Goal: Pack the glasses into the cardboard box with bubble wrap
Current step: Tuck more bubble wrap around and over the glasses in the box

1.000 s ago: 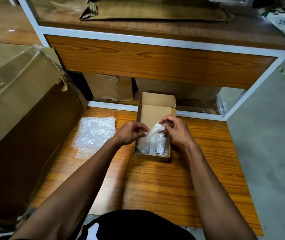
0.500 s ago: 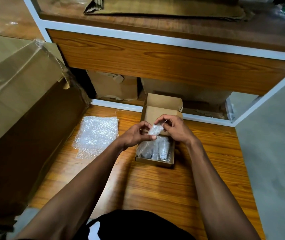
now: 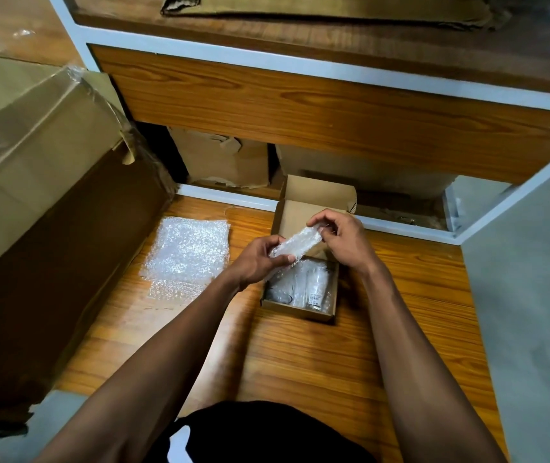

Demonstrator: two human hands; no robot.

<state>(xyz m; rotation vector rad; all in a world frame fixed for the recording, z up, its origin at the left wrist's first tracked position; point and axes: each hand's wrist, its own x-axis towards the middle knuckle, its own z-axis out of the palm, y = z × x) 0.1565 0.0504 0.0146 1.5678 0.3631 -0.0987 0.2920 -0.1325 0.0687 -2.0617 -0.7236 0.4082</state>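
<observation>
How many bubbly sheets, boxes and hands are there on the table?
Bubble wrap pieces: 2, the folded strip held in both hands and the flat sheet on the table.
Small cardboard box: 1
Hands: 2, left hand and right hand.
Total: 5

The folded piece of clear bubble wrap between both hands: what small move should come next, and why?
Probably lower the folded piece of clear bubble wrap into the small brown cardboard box. The left hand and right hand pinch its ends just above the open box, where the clear glasses lie uncovered on top, so padding seems needed there.
</observation>
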